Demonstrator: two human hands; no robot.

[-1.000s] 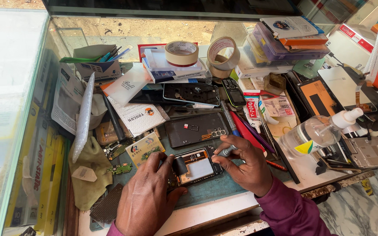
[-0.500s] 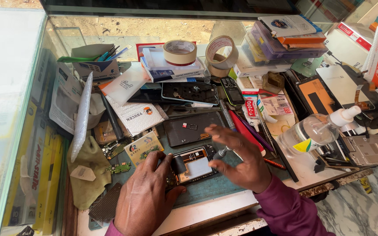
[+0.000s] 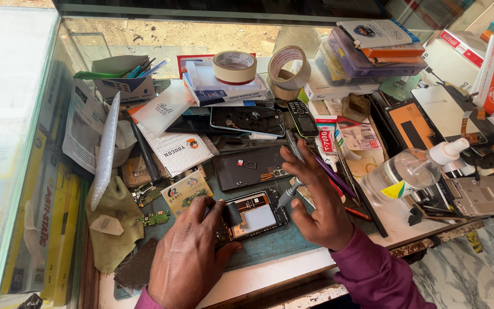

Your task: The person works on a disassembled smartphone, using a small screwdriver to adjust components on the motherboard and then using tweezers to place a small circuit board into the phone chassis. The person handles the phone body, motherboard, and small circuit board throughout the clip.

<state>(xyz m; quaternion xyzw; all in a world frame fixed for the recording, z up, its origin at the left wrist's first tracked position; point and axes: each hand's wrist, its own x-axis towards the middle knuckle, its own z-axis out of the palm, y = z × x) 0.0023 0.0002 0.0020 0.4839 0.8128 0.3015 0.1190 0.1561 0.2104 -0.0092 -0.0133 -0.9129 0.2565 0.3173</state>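
Head view is showing the left hand (image 3: 187,260) pinning the opened black phone frame (image 3: 253,214), likely light and fragile, at its nine-o'clock edge, while the right hand (image 3: 318,203) is loosely gripping a grey screwdriver (image 3: 289,193).

Left edge of opened phone (image 3: 253,214) hidden under left hand (image 3: 187,260). Screwdriver (image 3: 289,193) handle partly covered by right hand (image 3: 318,200), tip too small to tell. Both sleeves cut off at bottom edge. Boxes (image 3: 487,63) cropped at upper right.

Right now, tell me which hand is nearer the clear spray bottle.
Right. The right hand is just left of the spray bottle; the left hand rests farther left on the opened phone.
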